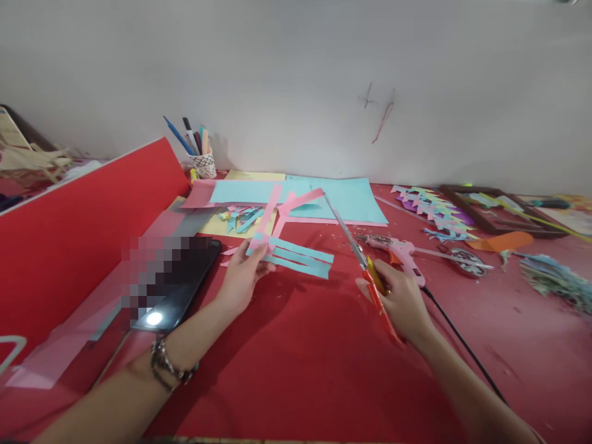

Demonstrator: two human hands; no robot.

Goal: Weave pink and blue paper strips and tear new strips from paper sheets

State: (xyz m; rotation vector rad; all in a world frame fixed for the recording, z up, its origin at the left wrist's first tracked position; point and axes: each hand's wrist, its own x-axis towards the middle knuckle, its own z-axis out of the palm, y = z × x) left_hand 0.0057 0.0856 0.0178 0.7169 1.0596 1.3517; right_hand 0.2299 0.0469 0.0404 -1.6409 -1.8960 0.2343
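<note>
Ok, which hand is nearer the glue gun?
Right. The right hand, gripping the scissors, is just on the near side of the glue gun; the left hand, holding paper strips, is well off to its left.

"What's on the left of the bench [296,382]?"
"A phone [189,283], just left of the left hand [241,277]; a panel [102,228] stands farther left."

"And behind the hands?"
"Large sheets [345,191] lie near the wall [300,92], scraps [250,221] in front of them; the cup [203,165] with pens [178,135] stands at their back left."

"Between the hands?"
"Strips [314,268] reaching right from the left hand, and the scissors' [345,228] blades, slanting forward from the right hand [400,296]."

"On the right?"
"The glue gun [404,251] just beyond that hand, and a frame [531,225] farther back."
</note>
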